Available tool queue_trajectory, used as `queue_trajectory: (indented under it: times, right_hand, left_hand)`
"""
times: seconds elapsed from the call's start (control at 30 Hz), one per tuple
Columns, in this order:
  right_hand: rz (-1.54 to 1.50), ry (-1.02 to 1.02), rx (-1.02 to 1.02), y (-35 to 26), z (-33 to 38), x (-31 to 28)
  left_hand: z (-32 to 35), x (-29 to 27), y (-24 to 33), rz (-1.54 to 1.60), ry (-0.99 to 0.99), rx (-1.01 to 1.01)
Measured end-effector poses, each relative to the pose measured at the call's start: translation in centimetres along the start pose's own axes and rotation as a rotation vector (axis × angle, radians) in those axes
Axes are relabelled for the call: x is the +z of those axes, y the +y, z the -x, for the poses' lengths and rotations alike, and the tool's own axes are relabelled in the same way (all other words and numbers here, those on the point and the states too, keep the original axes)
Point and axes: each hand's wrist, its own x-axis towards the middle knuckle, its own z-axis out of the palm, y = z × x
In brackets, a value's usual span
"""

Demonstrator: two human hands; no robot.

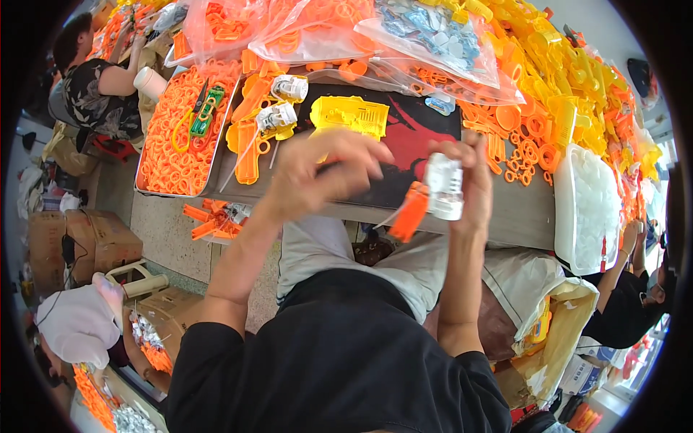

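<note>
— What sat lowest in the frame?

— The person's black shirt, with both bare forearms rising from it toward the middle of the picture.

— And the right hand (pixel 462 177)?

— Right of centre, its fingers were closed around a small white-and-clear plastic mechanism block (pixel 443 186), held upright. A flat orange plastic piece (pixel 410 211) hung tilted just left of and below the block, touching it; whether a finger pinched it too, I could not tell.

— The left hand (pixel 321 169)?

— Left of centre and blurred. Fingers were curled loosely, half open, above the table edge; whether it had hold of anything could not be made out.

— Beyond the hands?

— A dark red-and-black mat (pixel 411 133) on the grey table (pixel 520 209), with a yellow moulded plastic toy shell (pixel 350 115) lying at its upper left. Two more white mechanism blocks (pixel 283 101) lay on orange shells left of that.

— Farther out?

— A metal tray of orange plastic rings (pixel 177 137) at the left, with green-handled snips (pixel 204 112) on top. A white plastic tub (pixel 592 206) stood at the right. Clear plastic bags of parts (pixel 404 32) and heaps of yellow and orange pieces (pixel 570 79) filled the top. Another person in a patterned top (pixel 90 90) sat at the upper left.
</note>
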Motion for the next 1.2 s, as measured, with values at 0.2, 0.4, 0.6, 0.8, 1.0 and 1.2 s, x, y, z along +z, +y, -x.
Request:
queue_trajectory:
  times: [0.2, 0.4, 0.6, 0.8, 1.0, 1.2]
  right_hand:
    - [0.693, -0.069, 0.043, -9.0, 0.4, 3.0]
    - [1.493, -0.151, 0.158, -1.7, -4.0, 2.6]
    - [1.63, -0.115, 0.099, 5.1, -6.8, -4.0]
    - [1.523, -0.031, 0.139, 5.1, -6.3, -3.9]
    - [1.579, -0.136, -0.022, 4.5, -6.1, -4.4]
    - [1.7, -0.165, -0.101, 4.7, -6.1, -4.3]
  left_hand:
    - [-2.5, -6.1, -9.2, -1.389, 0.119, -0.053]
    - [-2.7, -5.6, -10.6, -1.483, 0.099, -0.02]
    - [-2.1, -1.8, -10.8, -0.273, 0.4, -0.385]
    - [-1.9, -1.2, -12.0, -0.174, 0.418, -0.419]
    - [-3.2, -1.3, -11.5, -0.067, 0.34, -0.413]
    - [-3.8, -1.3, -10.3, -0.14, 0.28, -0.445]
